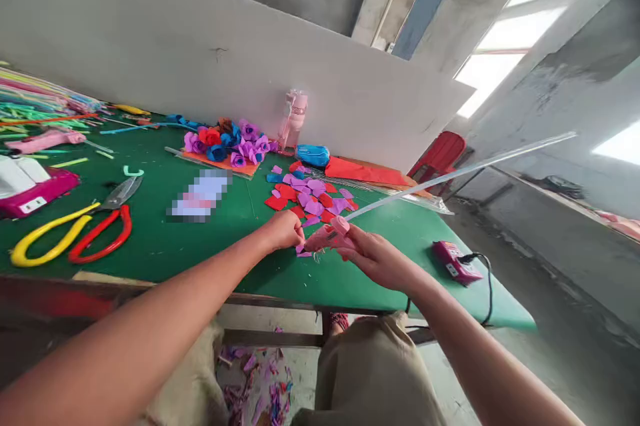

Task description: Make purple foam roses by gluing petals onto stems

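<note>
My left hand (285, 231) is closed in a pinch on a small purple petal piece (301, 251) just above the green table (165, 233). My right hand (367, 254) is wrapped round a pink glue gun (327, 236), from whose back a long clear glue stick (460, 173) reaches up to the right. The gun's nozzle points at the petal between the two hands. A pile of red, purple and pink cut petals (310, 196) lies on the table just beyond my hands.
Finished paper roses (227, 141) sit on an orange sheet at the back, beside a pink bottle (294, 121). Large yellow and red scissors (75, 233) lie at left. A pink power adapter with cable (456, 263) rests at right. Scraps litter the floor.
</note>
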